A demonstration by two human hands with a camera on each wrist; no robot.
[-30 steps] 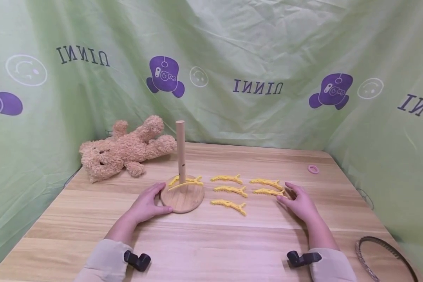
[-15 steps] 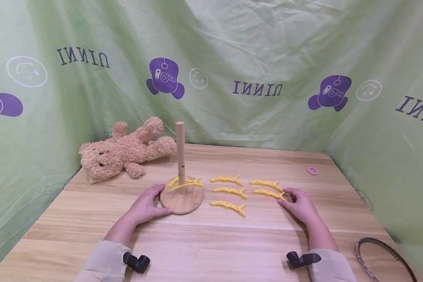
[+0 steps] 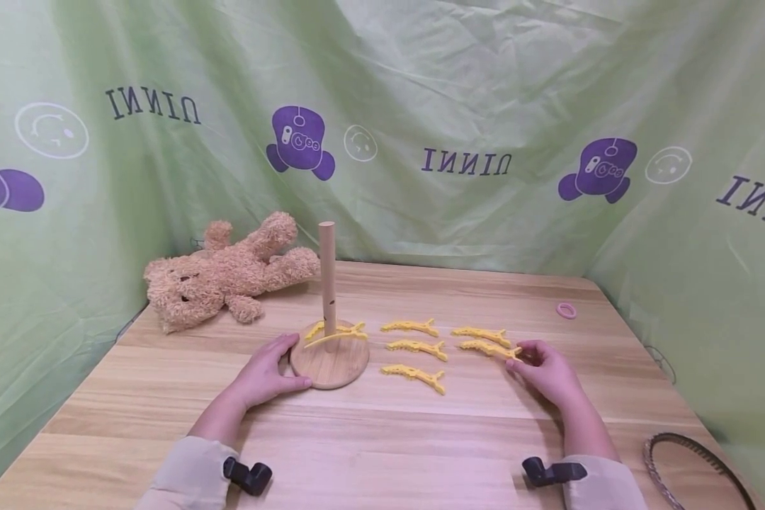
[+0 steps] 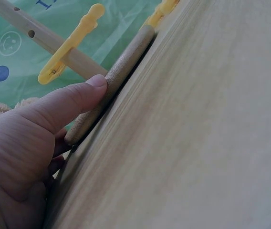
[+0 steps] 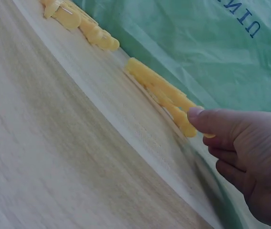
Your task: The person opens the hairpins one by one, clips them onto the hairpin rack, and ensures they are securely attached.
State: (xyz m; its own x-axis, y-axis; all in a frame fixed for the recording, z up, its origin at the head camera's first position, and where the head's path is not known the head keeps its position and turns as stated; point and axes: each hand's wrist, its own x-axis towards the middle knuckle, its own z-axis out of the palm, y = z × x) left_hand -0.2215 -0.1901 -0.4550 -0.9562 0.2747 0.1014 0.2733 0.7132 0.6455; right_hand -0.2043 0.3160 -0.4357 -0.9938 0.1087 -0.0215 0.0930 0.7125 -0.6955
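My left hand [image 3: 263,374] holds the round base of a wooden stand [image 3: 331,372] by its left edge, thumb [image 4: 85,97] against the near rim and the other fingers partly hidden behind it. An upright post [image 3: 328,276] rises from the base. Low on that post sits a yellow hair clip [image 4: 73,43], one arm on each side of it. At the right, my right hand [image 3: 548,374] pinches the tail end of another yellow hair clip [image 5: 159,85] between thumb and fingers. That clip lies close over the tabletop; whether its front end touches is unclear.
Several more yellow hair clips [image 3: 414,347] lie in two columns between the hands. A plush bear [image 3: 223,276] lies at the back left. A pink hair tie [image 3: 566,311] is at the back right, a headband [image 3: 659,460] at the front right. Green cloth [image 3: 452,212] hangs behind.
My right hand has closed its thumb and fingers on the tail of the nearer right-hand clip and shifted it slightly to the right. My left hand has stayed on the base.
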